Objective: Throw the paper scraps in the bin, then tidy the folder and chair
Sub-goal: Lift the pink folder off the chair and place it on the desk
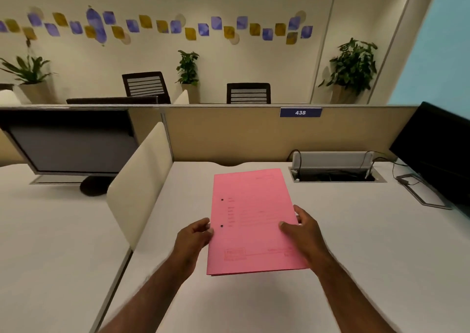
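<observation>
A closed pink folder (250,218) with two punch holes near its left edge is held just above the white desk (356,243), in the middle of the view. My left hand (194,236) grips its left edge. My right hand (301,228) grips its right edge, thumb on top. No paper scraps, bin or near chair show in this view.
A cream divider panel (140,180) stands left of the desk, with a monitor (68,144) beyond it. A black monitor (437,152) sits at the right, and an open cable box (333,168) lies at the back. Two chairs (248,93) and potted plants stand behind the partition.
</observation>
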`<state>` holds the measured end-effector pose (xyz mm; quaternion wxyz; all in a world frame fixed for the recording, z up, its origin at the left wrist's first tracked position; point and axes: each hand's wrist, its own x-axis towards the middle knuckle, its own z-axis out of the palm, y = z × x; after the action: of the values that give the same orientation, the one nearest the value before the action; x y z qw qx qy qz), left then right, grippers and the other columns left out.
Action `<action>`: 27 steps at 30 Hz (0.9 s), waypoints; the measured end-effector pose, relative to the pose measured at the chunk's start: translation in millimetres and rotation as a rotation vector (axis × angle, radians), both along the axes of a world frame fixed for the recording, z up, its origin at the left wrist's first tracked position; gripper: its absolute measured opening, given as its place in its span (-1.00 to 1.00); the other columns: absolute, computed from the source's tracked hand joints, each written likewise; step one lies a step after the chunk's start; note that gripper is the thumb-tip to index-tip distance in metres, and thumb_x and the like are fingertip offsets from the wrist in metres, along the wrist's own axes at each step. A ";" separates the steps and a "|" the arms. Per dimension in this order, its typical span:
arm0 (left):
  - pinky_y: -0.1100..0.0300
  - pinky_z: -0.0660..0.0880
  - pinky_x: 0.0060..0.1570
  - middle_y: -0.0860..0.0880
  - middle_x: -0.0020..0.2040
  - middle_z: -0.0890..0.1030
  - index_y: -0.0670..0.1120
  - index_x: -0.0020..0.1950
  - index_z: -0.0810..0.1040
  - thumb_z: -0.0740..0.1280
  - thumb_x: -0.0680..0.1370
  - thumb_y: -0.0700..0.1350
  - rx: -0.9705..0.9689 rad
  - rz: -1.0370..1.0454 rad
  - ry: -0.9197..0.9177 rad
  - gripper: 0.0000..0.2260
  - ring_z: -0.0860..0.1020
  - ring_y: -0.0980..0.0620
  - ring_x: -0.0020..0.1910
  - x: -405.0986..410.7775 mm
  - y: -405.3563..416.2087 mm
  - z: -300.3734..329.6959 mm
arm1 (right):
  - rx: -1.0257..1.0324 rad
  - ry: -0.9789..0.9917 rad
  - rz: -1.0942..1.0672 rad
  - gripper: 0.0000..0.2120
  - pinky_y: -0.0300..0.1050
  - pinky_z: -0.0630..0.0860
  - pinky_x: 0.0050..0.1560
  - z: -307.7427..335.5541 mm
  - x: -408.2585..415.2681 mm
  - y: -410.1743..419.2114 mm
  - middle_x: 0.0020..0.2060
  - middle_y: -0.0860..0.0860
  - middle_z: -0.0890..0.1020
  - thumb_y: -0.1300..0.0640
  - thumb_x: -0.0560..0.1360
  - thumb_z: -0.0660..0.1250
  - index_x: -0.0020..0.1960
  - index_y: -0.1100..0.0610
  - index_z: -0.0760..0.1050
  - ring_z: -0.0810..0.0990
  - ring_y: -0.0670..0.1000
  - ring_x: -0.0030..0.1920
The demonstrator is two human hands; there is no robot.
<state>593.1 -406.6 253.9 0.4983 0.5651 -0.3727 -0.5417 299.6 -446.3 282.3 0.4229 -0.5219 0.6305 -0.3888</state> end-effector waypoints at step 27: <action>0.38 0.58 -0.20 0.06 0.08 0.67 -0.07 0.23 0.60 0.29 0.62 -0.34 0.062 0.185 -0.298 -0.74 0.65 0.11 0.00 35.6 -304.3 -109.7 | 0.100 0.339 0.139 -0.41 0.15 0.54 0.35 -128.1 69.1 -319.4 0.34 0.22 0.50 0.16 0.54 0.52 0.49 0.17 0.37 0.53 0.25 0.37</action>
<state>628.7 -710.9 144.2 0.4676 0.6860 -0.3721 -0.4151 368.6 -765.8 154.3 0.3618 -0.6005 0.6738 -0.2335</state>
